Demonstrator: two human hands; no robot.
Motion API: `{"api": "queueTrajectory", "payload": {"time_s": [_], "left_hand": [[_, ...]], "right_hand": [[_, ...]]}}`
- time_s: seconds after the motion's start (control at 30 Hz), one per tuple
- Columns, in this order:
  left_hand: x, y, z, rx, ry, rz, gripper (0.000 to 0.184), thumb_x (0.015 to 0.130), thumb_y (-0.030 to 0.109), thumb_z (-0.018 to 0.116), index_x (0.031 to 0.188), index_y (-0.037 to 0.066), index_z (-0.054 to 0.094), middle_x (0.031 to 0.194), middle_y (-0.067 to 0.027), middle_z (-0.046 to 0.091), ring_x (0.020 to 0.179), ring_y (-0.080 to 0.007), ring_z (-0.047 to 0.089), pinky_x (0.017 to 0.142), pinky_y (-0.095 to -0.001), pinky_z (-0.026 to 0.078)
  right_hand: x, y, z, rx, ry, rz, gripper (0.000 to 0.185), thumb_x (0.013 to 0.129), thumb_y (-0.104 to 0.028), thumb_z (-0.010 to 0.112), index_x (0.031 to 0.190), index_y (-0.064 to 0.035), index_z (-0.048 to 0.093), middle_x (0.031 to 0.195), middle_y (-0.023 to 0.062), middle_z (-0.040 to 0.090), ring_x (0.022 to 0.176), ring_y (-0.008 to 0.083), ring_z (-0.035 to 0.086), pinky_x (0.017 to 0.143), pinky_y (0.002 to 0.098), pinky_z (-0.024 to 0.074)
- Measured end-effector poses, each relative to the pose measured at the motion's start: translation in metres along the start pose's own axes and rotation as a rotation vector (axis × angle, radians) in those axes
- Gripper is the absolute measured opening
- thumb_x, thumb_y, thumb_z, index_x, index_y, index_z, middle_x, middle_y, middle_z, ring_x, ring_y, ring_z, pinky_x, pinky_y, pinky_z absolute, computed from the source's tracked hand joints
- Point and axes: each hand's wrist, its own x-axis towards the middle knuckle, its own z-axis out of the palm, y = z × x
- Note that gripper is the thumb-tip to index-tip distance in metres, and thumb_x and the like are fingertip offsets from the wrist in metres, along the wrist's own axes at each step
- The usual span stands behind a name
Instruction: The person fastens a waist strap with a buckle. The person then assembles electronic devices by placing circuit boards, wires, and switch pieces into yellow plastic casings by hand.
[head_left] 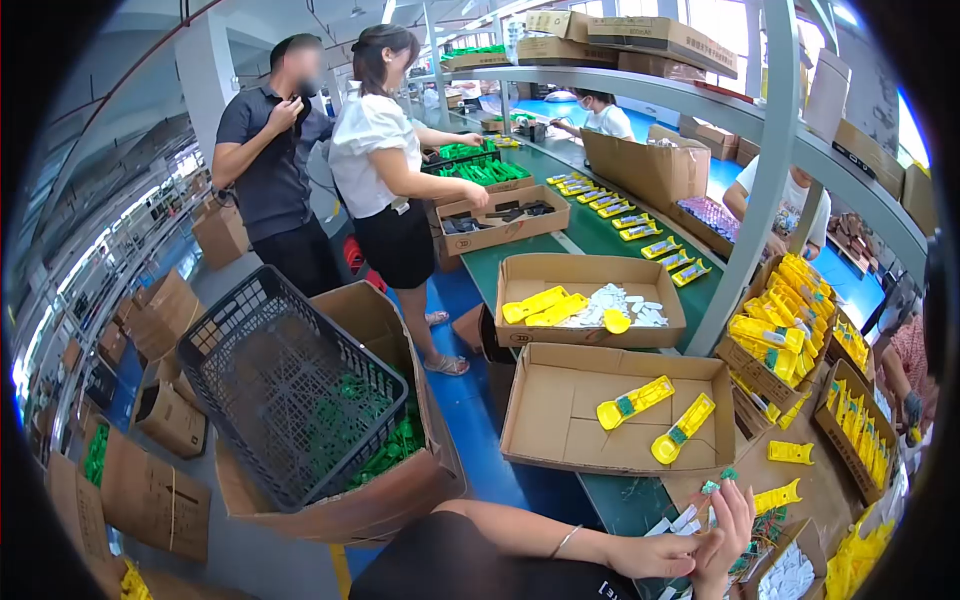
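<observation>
My left hand (655, 554), with a bracelet at its wrist, is closed with thumb and fingers pinched against my right hand; what it pinches is hidden. My right hand (732, 530) is raised, its fingers bent upward and together. Small green circuit boards (711, 487) show at its fingertips. Beside it on the bench lie a yellow plastic housing (778, 497) and white plastic pieces (685, 521). Further out, a shallow cardboard tray (560, 452) holds two yellow housings (682, 428) with green boards in them.
Another tray (590, 338) holds yellow housings and white pieces. Boxes of yellow parts (772, 345) stand at right, under a metal shelf post (752, 190). A black crate (290, 390) sits on a carton at left. Two people (380, 150) stand beyond; others sit across the green bench.
</observation>
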Motion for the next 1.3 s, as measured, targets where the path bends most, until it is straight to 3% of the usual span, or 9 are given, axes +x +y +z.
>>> {"api": "queueTrajectory", "payload": {"time_s": [0.27,0.37,0.47,0.5,0.67,0.8,0.93,1.03,1.3], "left_hand": [[-0.018,0.138,0.006,0.166,0.701,0.647,0.01,0.082,0.004,0.053,0.072,0.001,0.051,0.081,-0.0097,0.055,0.076,-0.0216,0.053,0.071,-0.0316,0.043],[-0.003,0.2,0.021,-0.147,0.69,0.749,0.007,0.084,0.007,0.049,0.088,0.003,0.053,0.091,-0.0062,0.052,0.079,-0.0192,0.05,0.066,-0.0292,0.044],[0.001,0.248,0.022,-0.358,0.583,-0.31,0.036,0.089,0.015,0.043,0.117,-0.007,0.038,0.113,-0.0189,0.041,0.104,-0.0224,0.045,0.084,-0.0297,0.038],[0.005,0.23,0.026,-0.281,0.521,0.211,0.028,0.088,0.011,0.044,0.11,-0.006,0.041,0.105,-0.0155,0.041,0.096,-0.0184,0.046,0.078,-0.0272,0.038],[0.014,0.2,0.022,-0.08,0.407,0.903,0.023,0.086,0.004,0.041,0.106,-0.006,0.043,0.102,-0.0144,0.042,0.085,-0.017,0.049,0.065,-0.026,0.044],[0.016,0.201,0.022,0.088,0.54,1.025,0.019,0.085,0.003,0.043,0.102,-0.005,0.046,0.099,-0.0151,0.045,0.084,-0.0213,0.05,0.067,-0.0301,0.047],[0.01,0.193,0.02,0.327,0.601,0.949,0.014,0.087,0.007,0.046,0.097,-0.002,0.051,0.094,-0.0149,0.05,0.083,-0.0236,0.05,0.072,-0.0326,0.047],[0.019,0.181,0.018,0.426,0.569,1.04,0.017,0.09,0.013,0.045,0.095,-0.002,0.051,0.09,-0.0152,0.052,0.08,-0.0243,0.05,0.072,-0.0343,0.046],[0.045,0.141,0.015,0.552,0.226,0.857,0.015,0.083,0.005,0.048,0.09,-0.006,0.056,0.093,-0.0186,0.054,0.082,-0.0324,0.054,0.069,-0.0417,0.047]], "right_hand": [[-0.026,0.034,-0.017,0.123,0.222,0.431,0.031,0.09,-0.018,0.04,0.096,0.0078,0.057,0.108,0.0205,0.055,0.1,0.0306,0.054,0.087,0.0364,0.0399],[-0.026,0.011,-0.018,0.105,0.129,0.345,0.015,0.081,-0.001,0.048,0.092,0.0044,0.057,0.106,0.0188,0.055,0.092,0.0281,0.054,0.082,0.0341,0.0425],[-0.055,0.016,-0.002,0.741,0.318,0.921,0.02,0.074,-0.001,0.056,0.094,0.0041,0.057,0.101,0.0147,0.055,0.086,0.0223,0.053,0.077,0.0308,0.0429],[-0.068,0.018,0.007,0.819,0.375,1.085,0.023,0.07,0.0,0.059,0.093,0.0039,0.058,0.098,0.0135,0.055,0.082,0.0191,0.052,0.074,0.0289,0.0425],[-0.052,-0.003,-0.011,0.146,0.203,0.307,0.018,0.068,0.001,0.061,0.086,0.0034,0.06,0.097,0.0166,0.056,0.081,0.0235,0.053,0.072,0.032,0.0432],[-0.038,-0.008,-0.023,-0.021,-0.022,0.046,0.054,0.079,-0.013,0.064,0.125,-0.0056,0.037,0.112,0.0128,0.054,0.091,0.0278,0.056,0.081,0.0367,0.0449],[-0.055,-0.005,-0.012,0.265,0.017,0.309,0.03,0.088,-0.018,0.048,0.109,0.0008,0.057,0.114,0.0195,0.054,0.105,0.0338,0.052,0.094,0.0463,0.0367],[-0.063,0.004,-0.002,0.201,0.083,0.31,0.017,0.067,0.005,0.057,0.084,0.0021,0.059,0.097,0.0186,0.056,0.081,0.0278,0.054,0.069,0.0336,0.0447],[-0.052,0.013,-0.012,0.161,0.103,0.277,0.019,0.067,0.004,0.062,0.085,-0.0011,0.061,0.095,0.0162,0.058,0.08,0.0283,0.056,0.067,0.0322,0.0461]]}}
